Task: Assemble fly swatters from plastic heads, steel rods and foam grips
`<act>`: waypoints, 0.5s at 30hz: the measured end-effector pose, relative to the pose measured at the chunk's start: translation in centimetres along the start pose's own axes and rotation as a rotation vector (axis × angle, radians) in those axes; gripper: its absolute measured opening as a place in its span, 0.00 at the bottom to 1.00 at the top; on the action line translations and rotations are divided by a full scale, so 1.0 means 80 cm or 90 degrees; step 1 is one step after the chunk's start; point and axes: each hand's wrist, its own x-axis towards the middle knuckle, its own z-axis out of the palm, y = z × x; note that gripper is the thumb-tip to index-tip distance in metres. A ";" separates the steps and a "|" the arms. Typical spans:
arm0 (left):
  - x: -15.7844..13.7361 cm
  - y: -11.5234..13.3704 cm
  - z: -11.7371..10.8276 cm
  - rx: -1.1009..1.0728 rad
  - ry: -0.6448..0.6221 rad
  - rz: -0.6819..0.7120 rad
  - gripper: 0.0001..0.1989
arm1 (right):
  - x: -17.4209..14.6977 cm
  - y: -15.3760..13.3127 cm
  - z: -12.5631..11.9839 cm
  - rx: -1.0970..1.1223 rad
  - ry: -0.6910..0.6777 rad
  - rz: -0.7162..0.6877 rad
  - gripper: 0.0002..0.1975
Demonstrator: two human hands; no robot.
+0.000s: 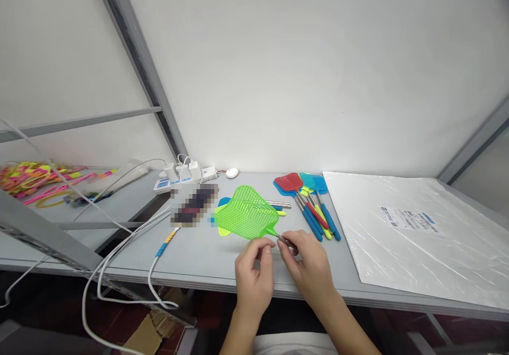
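A bright green fly swatter (246, 214) is held up over the table, its mesh head tilted to the left. My right hand (308, 262) is closed round its metal shaft, just behind the green neck. Just below that neck, my left hand (254, 275) has its fingers curled and thumb and forefinger close together; whether anything is between them is hidden. Behind the green mesh lie more swatters, partly covered, with a blue head (224, 202) and a yellow handle end (281, 213) showing. Right of them is a pile of swatters with a red head (289, 182) and blue handles (310, 222).
A flat white plastic-wrapped package (413, 249) covers the table's right side. At the back left stand a power strip (162, 184) with chargers and a white oval object (232, 173). A blurred-out item (194, 205) lies near white cables (119, 251). Colourful strips (29, 180) lie far left.
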 end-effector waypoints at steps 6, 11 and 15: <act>0.006 0.009 0.013 -0.166 -0.017 -0.210 0.15 | 0.003 -0.001 0.000 -0.032 -0.023 -0.024 0.10; -0.001 0.001 0.014 -0.301 -0.039 -0.256 0.18 | 0.005 -0.003 0.000 -0.029 -0.122 -0.098 0.12; -0.002 -0.001 0.010 -0.410 -0.033 -0.242 0.18 | 0.015 -0.015 -0.011 0.045 -0.265 -0.045 0.15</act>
